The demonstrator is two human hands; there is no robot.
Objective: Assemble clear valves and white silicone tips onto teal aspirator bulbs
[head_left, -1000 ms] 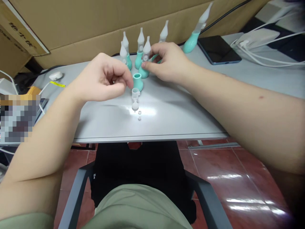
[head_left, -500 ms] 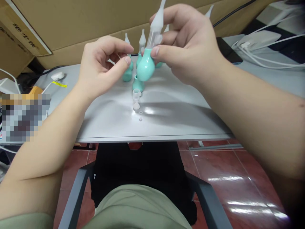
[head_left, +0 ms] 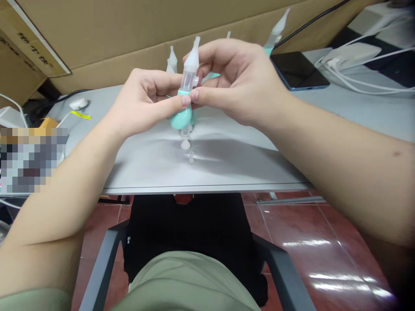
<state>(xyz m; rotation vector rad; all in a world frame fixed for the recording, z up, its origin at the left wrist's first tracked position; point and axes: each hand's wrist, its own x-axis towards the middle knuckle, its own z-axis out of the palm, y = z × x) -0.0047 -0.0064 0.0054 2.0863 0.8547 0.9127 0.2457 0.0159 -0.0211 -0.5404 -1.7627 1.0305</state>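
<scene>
Between both hands, above the table, is a nasal aspirator (head_left: 189,80) with a teal bulb, a clear tube with a small side knob, and a white pointed tip facing up. My left hand (head_left: 152,97) is closed, its thumb pressed on the bulb. My right hand (head_left: 235,77) pinches the aspirator near the join of tube and bulb; its other fingers curl behind. Below lie a clear tube piece (head_left: 186,131), partly hidden by the bulb, a white cone-shaped tip (head_left: 185,144), a small ring (head_left: 191,153) and a tiny round piece (head_left: 191,161).
Behind my hands stand further aspirators, one at the left (head_left: 173,59) and another at the right (head_left: 277,30). A black phone (head_left: 300,71) lies at the back right beside white cables (head_left: 350,82). Cardboard (head_left: 129,30) walls the back. A white plug-like item (head_left: 78,103) is at the left.
My right hand has lowered the aspirator and brought it left. My left hand has moved in and closed on its bulb, where before it was apart from it.
</scene>
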